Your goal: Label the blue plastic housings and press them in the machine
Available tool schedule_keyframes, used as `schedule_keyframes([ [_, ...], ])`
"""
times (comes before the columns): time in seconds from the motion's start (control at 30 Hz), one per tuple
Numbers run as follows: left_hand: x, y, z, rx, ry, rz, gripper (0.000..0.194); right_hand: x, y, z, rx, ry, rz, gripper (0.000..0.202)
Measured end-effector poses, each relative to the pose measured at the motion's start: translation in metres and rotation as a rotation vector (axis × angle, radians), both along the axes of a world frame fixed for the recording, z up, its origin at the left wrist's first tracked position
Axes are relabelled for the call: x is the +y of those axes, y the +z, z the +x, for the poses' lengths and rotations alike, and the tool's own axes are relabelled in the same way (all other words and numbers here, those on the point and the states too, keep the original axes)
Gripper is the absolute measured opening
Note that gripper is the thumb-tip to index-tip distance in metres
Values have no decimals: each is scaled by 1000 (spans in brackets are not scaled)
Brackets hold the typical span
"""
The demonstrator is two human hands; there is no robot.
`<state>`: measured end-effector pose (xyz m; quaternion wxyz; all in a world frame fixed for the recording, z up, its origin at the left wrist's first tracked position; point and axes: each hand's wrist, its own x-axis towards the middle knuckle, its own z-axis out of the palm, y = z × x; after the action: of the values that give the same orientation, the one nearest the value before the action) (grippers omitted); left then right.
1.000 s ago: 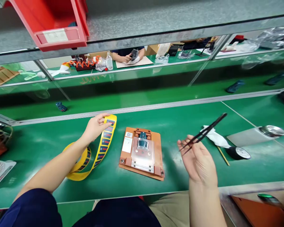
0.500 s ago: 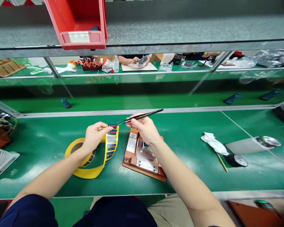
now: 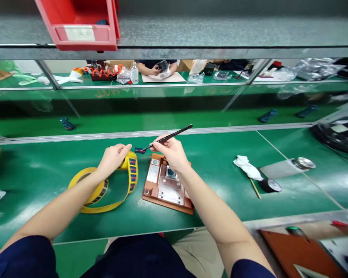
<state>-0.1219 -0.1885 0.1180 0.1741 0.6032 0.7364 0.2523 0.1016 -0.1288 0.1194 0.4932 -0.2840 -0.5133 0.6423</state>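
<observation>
My left hand (image 3: 113,160) is closed on the end of a yellow label strip (image 3: 133,175), which loops down to its roll (image 3: 85,185) on the bench. Pinched in my right hand (image 3: 171,152) is a pair of black tweezers (image 3: 176,133) pointing left. At their tips hangs one dark label (image 3: 140,150) with red lettering, apart from the strip. Below my right hand lies a brown fixture (image 3: 150,191) with a clear plate (image 3: 171,190) and a small dark part (image 3: 171,172) seated in it; my wrist and forearm hide its right side.
To the right are a white cloth (image 3: 246,166), a stick, a black roll (image 3: 270,185) and a white bottle (image 3: 278,168). A red bin (image 3: 87,36) sits on the shelf overhead. Small blue tool housings (image 3: 66,124) lie beyond the rail. Across, a person handles a part.
The label has come off the yellow strip and is now on the tweezers. The strip end has curled over by my left hand. My view has shifted slightly to the right.
</observation>
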Motion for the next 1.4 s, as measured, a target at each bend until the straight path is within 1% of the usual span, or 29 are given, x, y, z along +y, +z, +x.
schedule_keyframes([
  [0.03, 8, -2, 0, 119, -15, -57, 55, -2, -1, 10, -17, -23, 5, 39],
  [0.07, 17, -5, 0, 193, -23, -104, 55, -4, -3, 21, -39, -45, 3, 39],
  [0.17, 40, -19, 2, 295, -62, -211, 59, -13, -11, 57, -100, -116, -31, 42],
  [0.23, 47, -24, 4, 378, -111, -270, 67, -20, -19, 80, -138, -149, -52, 43],
  [0.27, 48, -22, 5, 424, -134, -296, 72, -23, -24, 90, -154, -154, -56, 42],
  [0.33, 41, -11, 7, 514, -133, -318, 78, -28, -34, 105, -186, -164, -53, 39],
  [0.4, 25, 7, 12, 560, -103, -265, 76, -31, -44, 114, -198, -179, -63, 37],
  [0.43, 13, 16, 18, 548, -101, -194, 69, -32, -48, 116, -197, -185, -74, 37],
  [0.47, 0, 22, 25, 502, -131, -99, 60, -32, -51, 117, -192, -189, -90, 38],
  [0.5, -13, 25, 34, 432, -193, 14, 50, -32, -53, 117, -185, -189, -104, 39],
  [0.53, -27, 24, 44, 357, -289, 127, 42, -32, -55, 117, -179, -187, -113, 40],
  [0.57, -40, 19, 55, 289, -411, 221, 37, -32, -56, 116, -176, -188, -113, 40],
  [0.6, -51, 10, 67, 238, -540, 295, 33, -32, -57, 115, -178, -192, -106, 40],
  [0.67, -68, -14, 87, 197, -770, 364, 31, -31, -58, 114, -185, -195, -92, 39],
  [0.7, -74, -27, 96, 201, -838, 379, 36, -31, -58, 114, -189, -195, -87, 38],
  [0.73, -78, -39, 103, 210, -875, 388, 42, -32, -59, 114, -191, -197, -82, 38],
  [0.8, -82, -57, 111, 229, -878, 403, 49, -32, -60, 114, -195, -201, -74, 37],
  [0.87, -83, -65, 113, 232, -855, 405, 49, -32, -60, 115, -203, -208, -65, 36],
  [1.2, -85, -66, 112, 230, -827, 385, 47, -31, -62, 115, -238, -196, -59, 37],
  [1.4, -84, -64, 112, 266, -839, 407, 45, -31, -64, 116, -225, -193, -41, 33],
])
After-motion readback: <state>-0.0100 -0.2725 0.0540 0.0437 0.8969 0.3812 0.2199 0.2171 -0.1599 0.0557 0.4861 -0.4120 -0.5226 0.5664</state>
